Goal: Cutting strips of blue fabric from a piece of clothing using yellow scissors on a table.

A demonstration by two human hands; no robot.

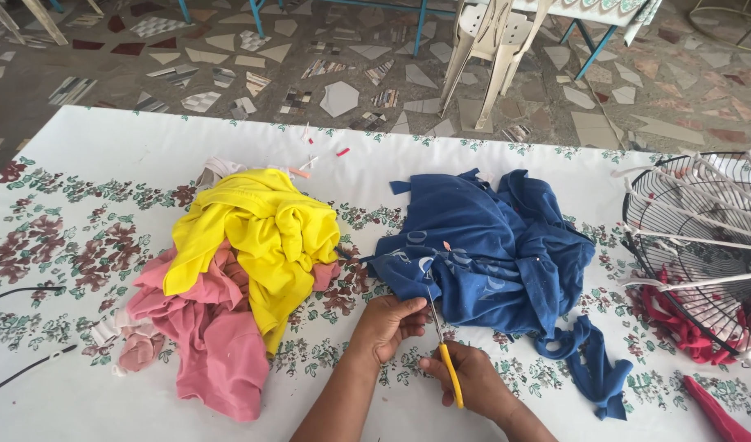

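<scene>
- Two hands low centre: the right hand (473, 378) grips yellow-handled scissors (446, 360); the left hand (389, 323) pinches the blue cloth's (494, 250) near edge.
- Bare tablecloth (89, 401) lower left.
- Yellow cloth (257, 233) on pink cloth (207, 327), mid-left.
- Wire fan guard (707, 245) at right edge.

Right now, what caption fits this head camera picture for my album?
Right hand cuts blue cloth with yellow-handled scissors; left hand holds the cloth beside yellow cloth and pink cloth.

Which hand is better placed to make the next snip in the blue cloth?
Probably the right hand: it grips the yellow-handled scissors, blades at the blue cloth. The left hand pinches the cloth.
</scene>
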